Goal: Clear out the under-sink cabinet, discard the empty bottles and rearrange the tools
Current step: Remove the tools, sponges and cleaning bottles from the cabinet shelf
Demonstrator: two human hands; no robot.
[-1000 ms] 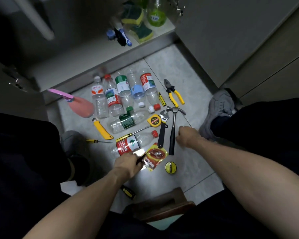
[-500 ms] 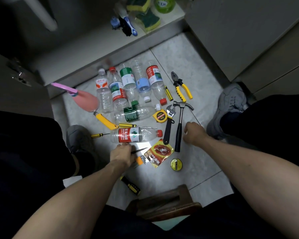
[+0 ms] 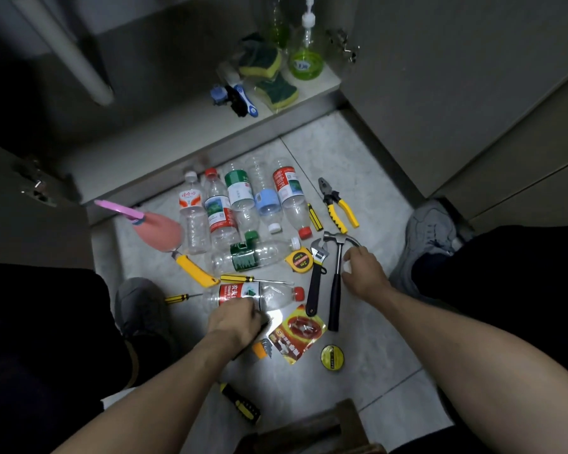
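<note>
Several empty plastic bottles lie in a row on the tiled floor in front of the open cabinet, with a green-labelled one across below them. My left hand is shut on a thin dark pointed tool, its knuckles against a red-labelled bottle. With fingers curled, my right hand touches the shaft of the hammer. Beside the hammer lie a wrench, a tape measure and pliers.
Sponges, a green soap bottle and a brush stay on the cabinet shelf. A pink spray bottle, yellow knife, screwdrivers, red packet and tape roll lie around. My shoes flank the floor; a wooden stool is near.
The red-labelled bottle turned from slanted to level. My left hand moved up against it. My right hand slid up along the hammer toward its head.
</note>
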